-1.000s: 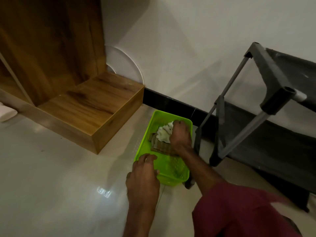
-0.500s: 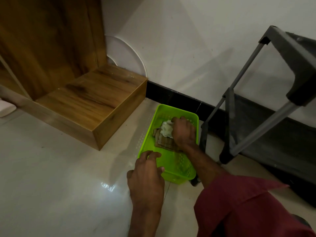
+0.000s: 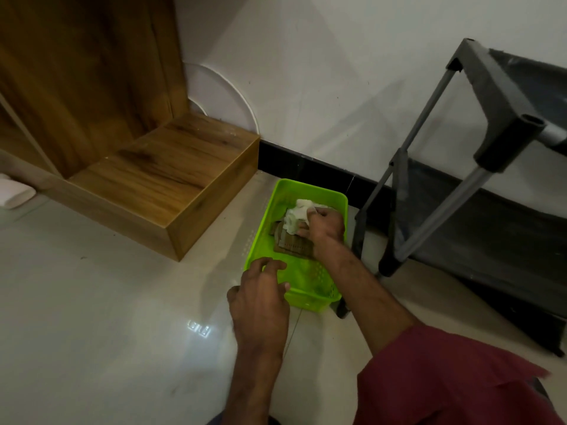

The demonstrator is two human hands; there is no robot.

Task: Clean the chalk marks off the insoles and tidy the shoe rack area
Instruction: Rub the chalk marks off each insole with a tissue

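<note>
A bright green plastic basket [image 3: 316, 303] sits on the pale glossy floor [image 3: 92, 317], close to the black skirting [image 3: 306, 167] at the foot of the white wall [image 3: 337, 72]. It lies between a wooden cabinet step [image 3: 159, 170] on the left and the grey shoe rack [image 3: 491, 87] on the right, whose nearest leg stands just beside the basket's right wall. Inside the basket lie the brown insoles [image 3: 291, 245], stacked flat toward the far half; how many there are cannot be told. The right hand [image 3: 323, 225] reaches into the basket from the near right, its fingers curled round a crumpled white cloth [image 3: 296, 214] that rests on the insoles' far end. The left hand [image 3: 260, 299] is at the basket's near-left corner, fingers bent over the rim and thumb outside it; whether it truly grips the rim cannot be told. The two hands are apart, with the basket's near half between them. A maroon sleeve [image 3: 445, 378] covers the right upper arm. A white curved disc [image 3: 221, 93] leans against the wall behind the cabinet, and a small white object [image 3: 15, 194] lies on the floor at the left edge.
</note>
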